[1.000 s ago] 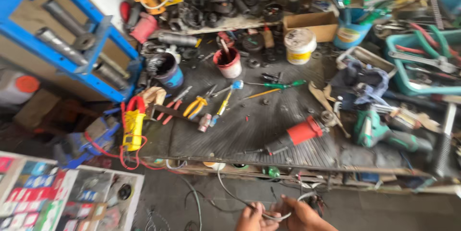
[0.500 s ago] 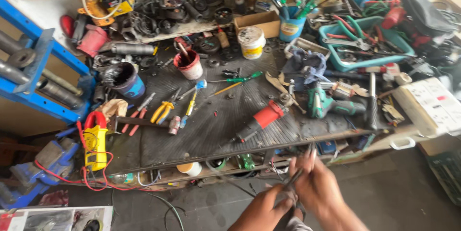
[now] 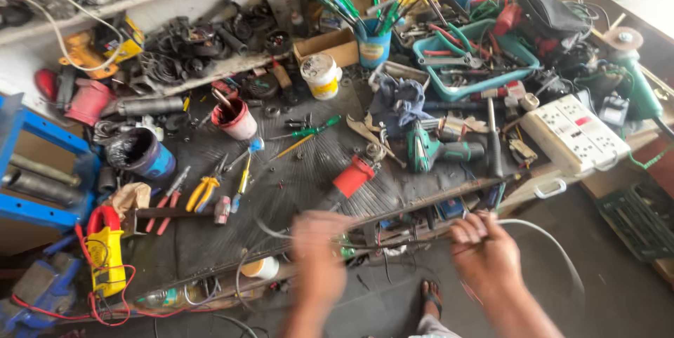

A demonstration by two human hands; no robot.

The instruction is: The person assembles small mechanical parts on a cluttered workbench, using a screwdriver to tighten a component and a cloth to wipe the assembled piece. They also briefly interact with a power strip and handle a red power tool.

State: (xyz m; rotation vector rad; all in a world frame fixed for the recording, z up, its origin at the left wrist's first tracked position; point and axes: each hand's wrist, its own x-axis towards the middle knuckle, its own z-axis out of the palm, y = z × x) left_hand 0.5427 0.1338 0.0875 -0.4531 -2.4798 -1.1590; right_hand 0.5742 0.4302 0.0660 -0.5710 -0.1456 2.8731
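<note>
A thin grey wire [image 3: 393,240] stretches between the two hands, low in front of the cluttered workbench [image 3: 295,190]. The left hand [image 3: 317,250], blurred, is closed around one end; the right hand [image 3: 484,250] pinches the other, with white cable [image 3: 554,243] looping away past it. This looks like pulling the wire straight, which calls for steady, even tension. Just behind lie a red-nosed power tool [image 3: 353,176], a green drill [image 3: 439,150], yellow pliers [image 3: 202,193] and a white power strip [image 3: 574,132], crowding the bench edge.
</note>
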